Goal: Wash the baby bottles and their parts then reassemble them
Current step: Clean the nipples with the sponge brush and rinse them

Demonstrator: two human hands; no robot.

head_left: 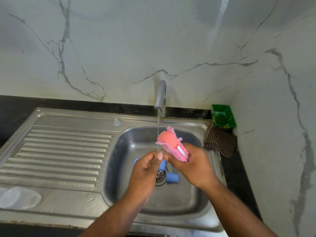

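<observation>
My right hand (pixel 193 165) grips a pink sponge brush (pixel 168 141) by its white handle, with the sponge head pointing up beside the water stream (pixel 158 127). My left hand (pixel 147 168) is pinched on a small clear part (pixel 160 152) right under the stream; the part is too blurred to name. Blue bottle parts lie in the sink basin (pixel 123 151) under my hands, one (pixel 172 177) beside the drain (pixel 159 177) and another (pixel 162 165) half hidden. A clear teat (pixel 117 122) stands on the sink's back rim. Clear bottles (pixel 18 197) lie at the front left.
The tap (pixel 160 96) is running over the basin. A ribbed steel drainboard (pixel 59 151) fills the left side. A checked cloth (pixel 219 140) and a green tub (pixel 223 115) sit in the right back corner against the marble wall.
</observation>
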